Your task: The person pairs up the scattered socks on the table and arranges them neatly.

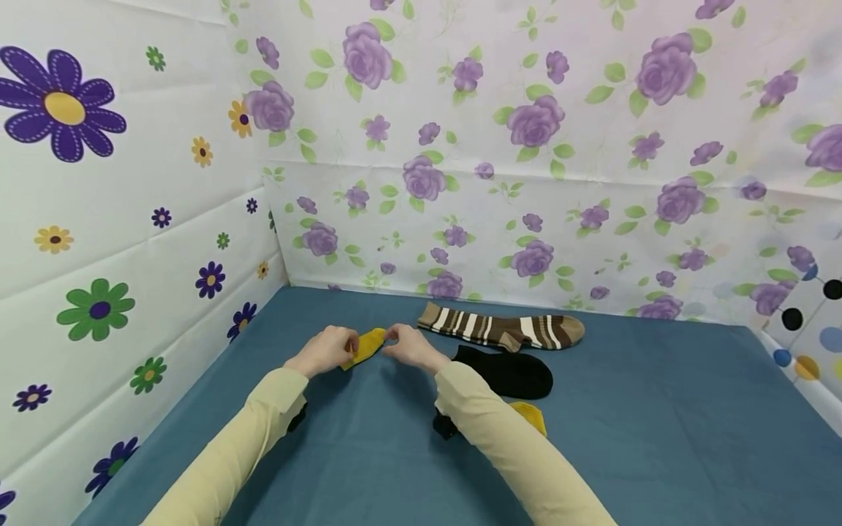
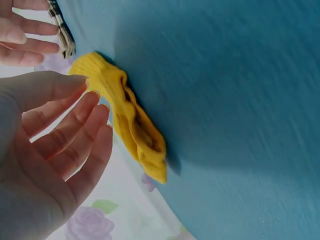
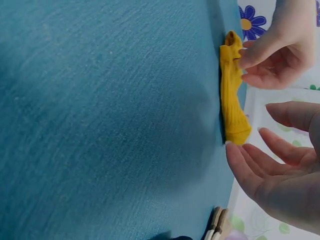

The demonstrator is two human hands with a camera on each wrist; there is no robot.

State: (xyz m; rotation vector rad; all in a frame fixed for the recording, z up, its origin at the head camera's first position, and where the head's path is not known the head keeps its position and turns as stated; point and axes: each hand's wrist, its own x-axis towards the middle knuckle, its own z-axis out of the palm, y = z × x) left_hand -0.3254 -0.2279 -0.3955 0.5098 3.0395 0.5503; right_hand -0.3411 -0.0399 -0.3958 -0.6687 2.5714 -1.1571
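Observation:
A yellow sock [image 1: 366, 348], ribbed and wrinkled, lies on the blue cloth between my two hands. My left hand [image 1: 329, 349] is at its near end, thumb and fingers loosely bent, the thumb tip overlapping the sock's edge in the left wrist view. At the far end, my right hand [image 1: 411, 346] has its fingers spread and relaxed, the fingertips right by the sock [image 3: 235, 115] in the right wrist view. Neither hand has its fingers curled round the sock.
Right of my hands lie a brown, white and tan striped sock [image 1: 506, 329] and a black sock [image 1: 509, 374]. Another yellow piece [image 1: 529, 416] shows partly behind my right sleeve [image 1: 506, 438]. Flower-patterned sheets [image 1: 460, 183] rise behind and left of the blue cloth [image 1: 645, 424].

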